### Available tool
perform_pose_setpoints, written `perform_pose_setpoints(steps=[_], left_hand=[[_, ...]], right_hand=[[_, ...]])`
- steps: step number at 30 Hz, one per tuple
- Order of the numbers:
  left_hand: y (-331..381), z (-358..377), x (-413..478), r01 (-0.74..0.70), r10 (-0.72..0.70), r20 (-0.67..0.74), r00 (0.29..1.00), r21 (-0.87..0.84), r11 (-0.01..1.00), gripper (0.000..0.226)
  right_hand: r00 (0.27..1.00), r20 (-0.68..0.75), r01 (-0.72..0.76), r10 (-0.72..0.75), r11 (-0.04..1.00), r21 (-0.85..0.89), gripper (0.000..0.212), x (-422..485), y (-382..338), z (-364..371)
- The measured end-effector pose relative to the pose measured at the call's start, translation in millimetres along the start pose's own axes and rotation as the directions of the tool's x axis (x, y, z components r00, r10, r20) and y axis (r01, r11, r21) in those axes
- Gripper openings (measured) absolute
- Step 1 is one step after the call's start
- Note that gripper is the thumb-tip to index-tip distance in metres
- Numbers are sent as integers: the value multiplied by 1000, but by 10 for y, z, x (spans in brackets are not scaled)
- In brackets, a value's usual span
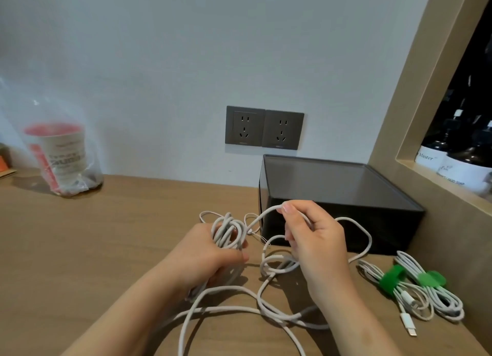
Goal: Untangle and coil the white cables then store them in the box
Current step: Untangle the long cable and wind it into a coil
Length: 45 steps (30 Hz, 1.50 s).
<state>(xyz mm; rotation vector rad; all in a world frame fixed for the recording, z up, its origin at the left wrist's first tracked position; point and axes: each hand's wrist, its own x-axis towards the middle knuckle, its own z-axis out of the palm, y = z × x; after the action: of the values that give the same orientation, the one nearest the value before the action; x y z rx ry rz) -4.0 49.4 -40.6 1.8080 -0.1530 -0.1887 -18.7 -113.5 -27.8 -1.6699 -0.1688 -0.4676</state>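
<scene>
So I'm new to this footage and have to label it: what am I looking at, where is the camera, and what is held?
No machine here: the grips are a person's bare hands, filmed by one camera worn on the head, looking down at a wooden desk. The left grip holds a wound bundle of white cable; the right grip pinches a strand that runs toward it. More loose cable lies on the desk. At the right lie two coiled cables bound with green ties, near a black box. Behind are wall sockets and a cup in a clear bag.
</scene>
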Motion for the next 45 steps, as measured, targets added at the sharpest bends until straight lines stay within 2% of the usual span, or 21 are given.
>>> perform_pose_setpoints(steps=[5,10,15,21,23,25,31,38,45], left_hand=[[-79,-10,1,13,-13,-23,1000,5,1000,7],[-50,-9,-35,7,-16,-61,998,-156,988,17],[-46,12,-34,-24,3,-83,997,-259,965,3],[-103,24,-22,-2,-13,-31,999,-436,900,19],[-109,24,-12,2,-18,-31,999,-463,886,13],[-113,19,-14,5,-25,-39,999,-455,890,11],[-124,35,-2,-8,-28,-76,997,-440,898,28],[-85,37,19,-42,-9,-125,992,-403,914,25],[-37,19,108,-60,13,-145,989,-328,943,31]], right_hand=[[999,-36,0,0,1000,-10,20,-9,-4,21],[1000,-24,2,-2,1000,1,20,22,-66,24],[1000,-16,-4,4,1000,23,20,31,-64,27],[1000,-22,1,-2,999,-43,18,19,-5,15],[1000,-16,-9,8,998,-64,17,10,21,11],[1000,-12,-16,15,997,-76,16,8,40,6],[999,-37,-35,31,996,-86,18,-18,79,6],[998,-63,4,-15,986,-166,21,-68,65,41],[975,-141,88,-173,878,-471,20,84,-5,84]])
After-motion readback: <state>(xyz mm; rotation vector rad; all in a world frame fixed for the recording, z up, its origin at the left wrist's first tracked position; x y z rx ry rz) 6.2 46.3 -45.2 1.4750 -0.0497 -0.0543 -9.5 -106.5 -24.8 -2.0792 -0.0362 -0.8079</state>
